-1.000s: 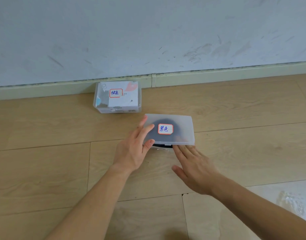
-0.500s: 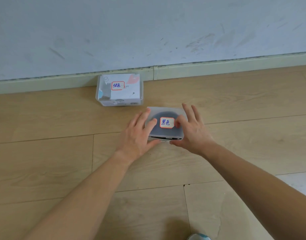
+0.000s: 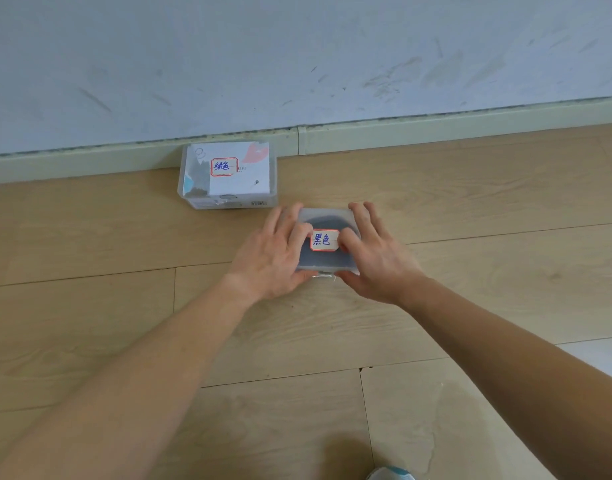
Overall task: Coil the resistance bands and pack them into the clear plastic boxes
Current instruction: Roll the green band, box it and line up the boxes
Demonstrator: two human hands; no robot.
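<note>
Left hand (image 3: 273,258) and right hand (image 3: 377,261) clasp the box (image 3: 327,263) — both grips squeezing it shut. Uneven pressure could leave a corner unlatched.

Room interior, most likely a home: light wood-look plank floor (image 3: 90,323) fills the lower two thirds of the frame, its board joints visible. A pale painted wall (image 3: 297,46) spans the top, marked with grey scuffs (image 3: 401,77). It meets the floor at a pale green skirting board (image 3: 436,128), jointed near centre.
</note>
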